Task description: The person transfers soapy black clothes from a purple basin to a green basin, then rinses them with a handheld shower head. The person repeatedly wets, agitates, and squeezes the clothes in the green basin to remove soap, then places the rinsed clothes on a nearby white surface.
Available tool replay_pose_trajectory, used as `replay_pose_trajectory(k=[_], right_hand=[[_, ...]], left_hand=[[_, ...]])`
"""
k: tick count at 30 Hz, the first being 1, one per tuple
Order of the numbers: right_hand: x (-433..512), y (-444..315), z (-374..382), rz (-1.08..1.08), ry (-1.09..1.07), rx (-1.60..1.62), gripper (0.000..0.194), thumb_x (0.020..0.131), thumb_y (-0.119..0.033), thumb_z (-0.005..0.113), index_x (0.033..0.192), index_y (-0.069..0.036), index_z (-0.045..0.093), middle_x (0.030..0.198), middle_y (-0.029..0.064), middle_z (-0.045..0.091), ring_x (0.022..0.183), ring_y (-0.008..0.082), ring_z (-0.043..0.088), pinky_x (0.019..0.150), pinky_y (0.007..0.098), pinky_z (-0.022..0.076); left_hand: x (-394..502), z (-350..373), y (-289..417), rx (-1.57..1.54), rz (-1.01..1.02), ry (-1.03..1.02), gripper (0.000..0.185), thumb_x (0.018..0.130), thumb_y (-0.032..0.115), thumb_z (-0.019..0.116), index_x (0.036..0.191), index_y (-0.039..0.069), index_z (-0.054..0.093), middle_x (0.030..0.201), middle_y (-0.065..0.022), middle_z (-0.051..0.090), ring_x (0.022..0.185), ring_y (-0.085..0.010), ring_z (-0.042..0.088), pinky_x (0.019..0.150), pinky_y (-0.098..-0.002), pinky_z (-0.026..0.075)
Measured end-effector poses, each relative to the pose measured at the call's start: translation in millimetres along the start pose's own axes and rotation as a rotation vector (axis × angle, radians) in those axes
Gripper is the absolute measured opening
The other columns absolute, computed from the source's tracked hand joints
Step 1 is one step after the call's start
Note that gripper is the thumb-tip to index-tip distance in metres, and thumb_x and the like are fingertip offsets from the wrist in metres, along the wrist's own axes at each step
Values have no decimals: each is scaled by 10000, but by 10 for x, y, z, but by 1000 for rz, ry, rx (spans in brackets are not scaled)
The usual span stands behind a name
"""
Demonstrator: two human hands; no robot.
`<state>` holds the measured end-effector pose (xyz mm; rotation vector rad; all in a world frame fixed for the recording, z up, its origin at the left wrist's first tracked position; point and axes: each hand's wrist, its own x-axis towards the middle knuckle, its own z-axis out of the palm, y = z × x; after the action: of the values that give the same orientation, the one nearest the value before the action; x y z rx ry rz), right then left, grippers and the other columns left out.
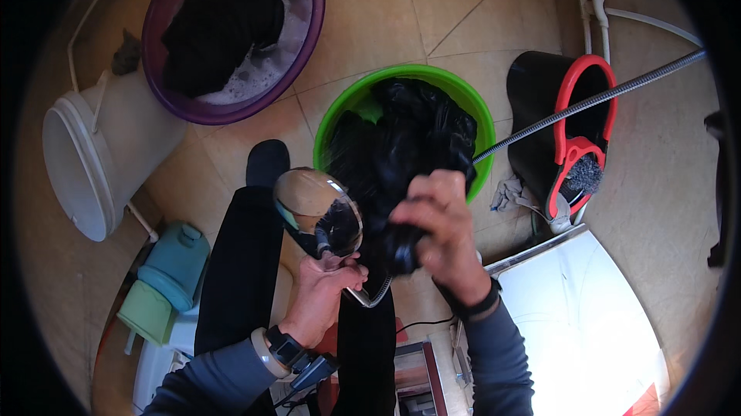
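My left hand (324, 291) is closed round the handle of a chrome shower head (318, 210). Faint streaks of water show beside it, over the green plastic basin (405, 71). Wet black cloth (405, 132) fills much of that basin. At the basin's near side, my right hand (443, 225) grips a bunched part of the black cloth; its fingers are slightly blurred. A flexible metal hose (596, 100) crosses from the upper right behind my right hand and shows again below the shower head.
A purple basin (315, 40) with dark cloth in suds stands at the upper left, beside a tilted white bucket (133, 121). A black bin with a red rim (608, 86) stands right, above a white appliance top (579, 317). Teal and green containers (173, 265) lie lower left.
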<state>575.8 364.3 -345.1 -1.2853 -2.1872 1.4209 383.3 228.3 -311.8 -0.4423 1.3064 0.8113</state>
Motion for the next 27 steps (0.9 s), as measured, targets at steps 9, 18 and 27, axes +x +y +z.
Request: replay_pose_trajectory(k=[9,18,27], right_hand=[[-203,731,142,381,249,-9,710,798,-46,744,1482,-165,596,1652,233,411,1531,421,352,1275,468,257],[404,738,1098,480,-186,-671,936,895,-523,793,1670,-289,321,1675,302,196,1458,670,203,936,871,397],[636,979,1056,561,-309,-801,875,956,-540,719,1684,-333,280,1679,263,267,1458,631,278,923,809,429]], left_hand=[[184,53,18,-105,-34,60,162,875,-54,717,1016,15,677,814,-34,662,704,-136,638,780,-326,556],[270,187,52,-82,-65,123,164,871,-36,723,1019,21,683,807,-47,670,678,-143,643,752,-334,562],[334,208,78,-83,-50,111,180,866,-30,728,1029,25,677,803,-45,671,671,-143,643,746,-337,566]])
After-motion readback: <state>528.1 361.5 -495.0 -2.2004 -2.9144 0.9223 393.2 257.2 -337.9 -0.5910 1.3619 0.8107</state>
